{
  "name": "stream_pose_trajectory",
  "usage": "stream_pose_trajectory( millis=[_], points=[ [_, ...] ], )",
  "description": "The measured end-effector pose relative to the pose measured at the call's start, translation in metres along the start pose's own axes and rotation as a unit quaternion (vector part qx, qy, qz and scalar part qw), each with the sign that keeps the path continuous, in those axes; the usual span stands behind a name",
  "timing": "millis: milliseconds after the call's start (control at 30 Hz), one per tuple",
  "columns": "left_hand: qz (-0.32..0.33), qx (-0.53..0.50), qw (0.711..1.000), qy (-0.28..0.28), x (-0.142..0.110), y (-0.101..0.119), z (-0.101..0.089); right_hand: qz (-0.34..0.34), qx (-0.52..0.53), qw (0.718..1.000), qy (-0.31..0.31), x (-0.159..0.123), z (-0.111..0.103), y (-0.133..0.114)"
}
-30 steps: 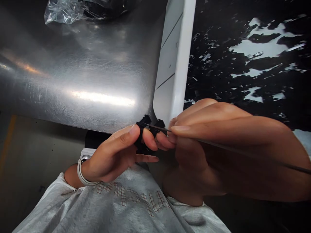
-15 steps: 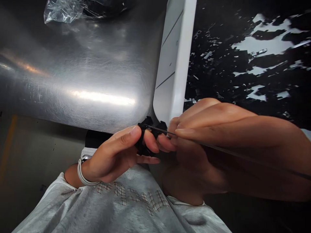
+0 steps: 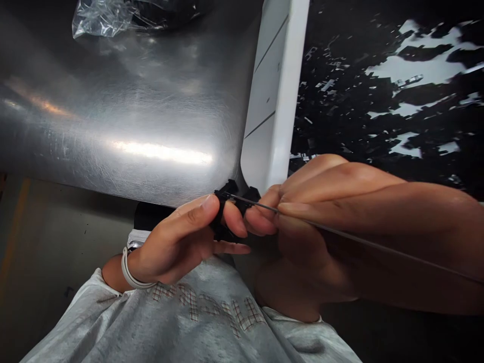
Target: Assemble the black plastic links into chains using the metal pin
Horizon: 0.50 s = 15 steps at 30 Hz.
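Between its thumb and fingers, my left hand (image 3: 189,232) grips a small black plastic part (image 3: 223,194) with notched upper edges. My right hand (image 3: 340,217) is closed, thumb against fingers, on a long thin metal rod (image 3: 359,239). One end of the rod lies against or in the black part; I cannot tell which. The other end runs back beneath my right hand to the right edge of the view. Fingers hide much of the black part.
A white bin (image 3: 278,126) holding many small black pieces (image 3: 340,116) stands at the right. To its left is a scratched metal tabletop (image 3: 151,106), with a clear plastic bag (image 3: 104,17) at the back.
My right hand has shifted slightly right, so a little more of the rod shows between it and the black part. My left hand keeps its grip.
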<state>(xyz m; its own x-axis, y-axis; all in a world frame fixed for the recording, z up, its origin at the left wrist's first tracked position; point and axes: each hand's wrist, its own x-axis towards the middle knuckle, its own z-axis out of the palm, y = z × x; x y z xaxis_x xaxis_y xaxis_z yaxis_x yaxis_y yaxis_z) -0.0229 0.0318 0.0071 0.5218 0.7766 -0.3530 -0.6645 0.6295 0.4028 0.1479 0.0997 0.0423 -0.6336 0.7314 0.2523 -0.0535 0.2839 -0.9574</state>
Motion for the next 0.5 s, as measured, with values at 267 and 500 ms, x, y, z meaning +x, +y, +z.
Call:
stream_pose_trajectory(
  millis=[267, 500],
  points=[
    [0.003, 0.006, 1.000, 0.017, -0.001, 0.002, 0.002, -0.031, -0.057, 0.997, 0.032, -0.011, 0.005, 0.005],
    [0.012, 0.033, 0.999, 0.009, 0.000, 0.003, 0.001, -0.047, -0.066, 0.996, -0.024, -0.012, -0.010, 0.008]
  ],
)
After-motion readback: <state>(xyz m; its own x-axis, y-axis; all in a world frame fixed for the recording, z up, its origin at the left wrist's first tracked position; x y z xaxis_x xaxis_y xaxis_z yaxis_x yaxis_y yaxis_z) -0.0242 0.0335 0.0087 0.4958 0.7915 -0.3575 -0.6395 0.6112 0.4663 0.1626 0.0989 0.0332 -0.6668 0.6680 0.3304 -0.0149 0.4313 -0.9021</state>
